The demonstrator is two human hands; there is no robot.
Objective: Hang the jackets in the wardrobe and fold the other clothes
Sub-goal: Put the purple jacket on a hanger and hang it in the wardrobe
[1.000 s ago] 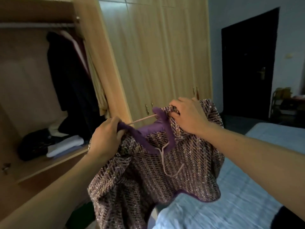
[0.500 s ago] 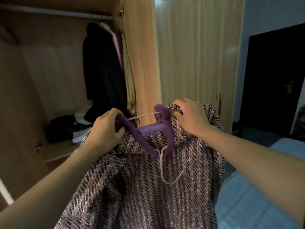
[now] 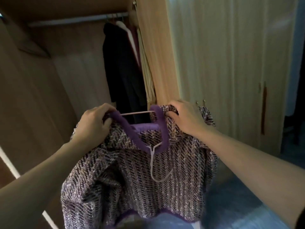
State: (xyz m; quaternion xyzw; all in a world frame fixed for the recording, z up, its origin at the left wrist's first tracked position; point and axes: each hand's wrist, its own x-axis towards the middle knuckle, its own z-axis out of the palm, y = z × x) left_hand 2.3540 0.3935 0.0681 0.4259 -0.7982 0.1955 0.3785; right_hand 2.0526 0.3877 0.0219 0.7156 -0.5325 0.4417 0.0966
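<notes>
The wardrobe (image 3: 153, 55) now looms closer as the tweed jacket (image 3: 140, 171) is carried toward it.
Left hand (image 3: 94, 124) and right hand (image 3: 184, 118) each have a closed grip on a jacket shoulder, apparently seating it on the hanger (image 3: 151, 156); beyond, a dark coat (image 3: 122, 66) hangs on the rail (image 3: 74, 22).

Dim, cool indoor light. The closed wardrobe doors (image 3: 222, 63) on the right catch the most light and look pale; the open compartment (image 3: 66, 71) on the left lies in brown shadow. Slight blur softens the far parts, while the near tweed jacket (image 3: 132, 171) shows its weave. Straight edges lean and bow at far left and right.
</notes>
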